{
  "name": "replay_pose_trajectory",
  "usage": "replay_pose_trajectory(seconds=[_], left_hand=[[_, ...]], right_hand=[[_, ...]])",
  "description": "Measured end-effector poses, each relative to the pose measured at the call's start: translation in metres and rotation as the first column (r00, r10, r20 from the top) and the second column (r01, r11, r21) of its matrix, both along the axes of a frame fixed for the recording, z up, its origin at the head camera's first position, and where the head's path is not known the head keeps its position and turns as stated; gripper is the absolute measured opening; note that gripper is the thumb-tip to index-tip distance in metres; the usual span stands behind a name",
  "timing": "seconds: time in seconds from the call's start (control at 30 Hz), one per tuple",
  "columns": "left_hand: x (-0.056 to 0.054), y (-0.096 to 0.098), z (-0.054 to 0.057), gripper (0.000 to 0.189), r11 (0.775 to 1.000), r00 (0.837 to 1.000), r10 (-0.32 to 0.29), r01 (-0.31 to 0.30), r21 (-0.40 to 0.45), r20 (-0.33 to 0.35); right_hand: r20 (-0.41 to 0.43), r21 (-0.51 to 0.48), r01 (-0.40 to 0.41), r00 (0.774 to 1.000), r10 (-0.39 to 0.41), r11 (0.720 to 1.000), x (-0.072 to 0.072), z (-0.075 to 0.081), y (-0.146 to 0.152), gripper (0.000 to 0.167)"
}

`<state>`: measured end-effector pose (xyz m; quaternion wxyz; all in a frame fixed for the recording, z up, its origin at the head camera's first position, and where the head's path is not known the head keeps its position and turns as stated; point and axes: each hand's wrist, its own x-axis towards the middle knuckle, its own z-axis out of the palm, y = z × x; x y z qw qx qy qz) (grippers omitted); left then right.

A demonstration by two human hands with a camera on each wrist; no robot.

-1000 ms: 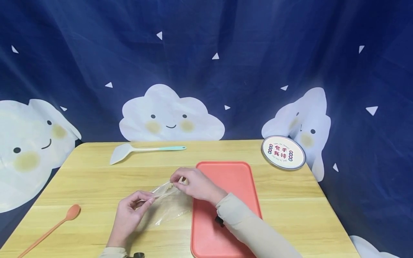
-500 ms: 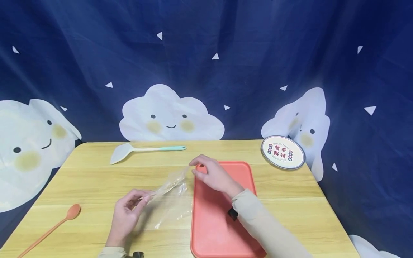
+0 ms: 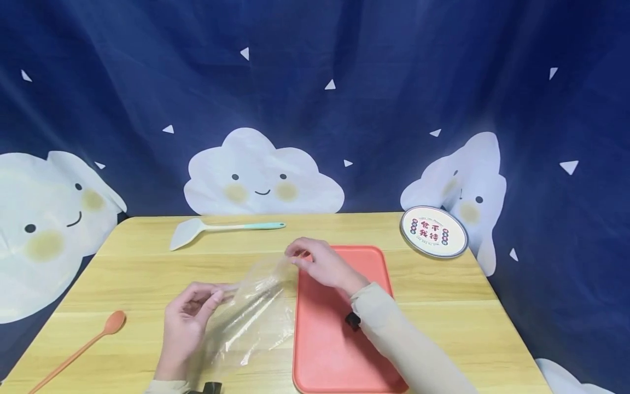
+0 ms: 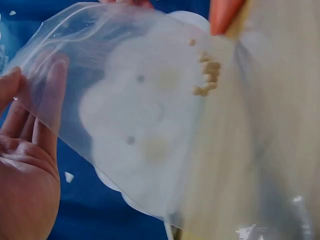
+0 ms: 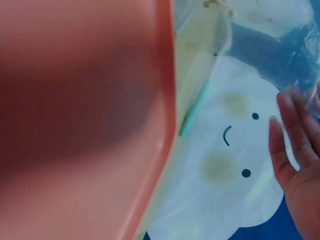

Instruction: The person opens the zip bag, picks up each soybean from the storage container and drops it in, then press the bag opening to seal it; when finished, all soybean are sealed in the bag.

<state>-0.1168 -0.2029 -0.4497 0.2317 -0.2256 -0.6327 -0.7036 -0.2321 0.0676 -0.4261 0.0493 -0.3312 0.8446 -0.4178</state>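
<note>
A clear zip bag hangs between my two hands, just left of the red tray. My left hand pinches one top corner between thumb and finger, its other fingers behind the film in the left wrist view. At the opposite top corner, my right hand pinches the bag above the tray's far left corner. Several small tan bits show through the film in the left wrist view; their exact kind is too blurred to name. The zip strip runs along the top of the bag.
A spatula with a pale green handle lies at the back left of the wooden table. An orange spoon lies at the front left. An oval plate with red characters stands at the back right corner.
My right hand has moved right and away from me, then stayed over the tray's corner. The left hand has shifted slightly left and up. The bag is now spread wider between them.
</note>
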Motion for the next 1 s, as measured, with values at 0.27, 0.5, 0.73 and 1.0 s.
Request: replay_pose_trajectory(seconds=[0.27,0.5,0.73,1.0], left_hand=[[0.006,0.012,0.032,0.016,0.994,0.994,0.041,-0.030,0.106,-0.100],[0.009,0.025,0.069,0.011,0.983,0.967,0.136,-0.104,0.151,-0.217],[0.005,0.038,0.097,0.010,0.982,0.958,0.095,-0.045,0.185,-0.272],[-0.003,0.068,0.103,0.009,0.992,0.992,0.016,0.000,0.125,-0.125]], right_hand=[[-0.101,-0.154,0.025,0.994,-0.041,0.988,0.012,0.028,0.016,0.003],[-0.303,-0.374,-0.085,0.952,-0.035,0.924,0.022,0.058,0.026,0.009],[-0.353,-0.489,-0.111,0.932,-0.080,0.866,0.037,0.090,0.040,0.013],[-0.383,-0.425,0.040,0.897,-0.219,0.904,0.046,0.112,0.072,0.020]])
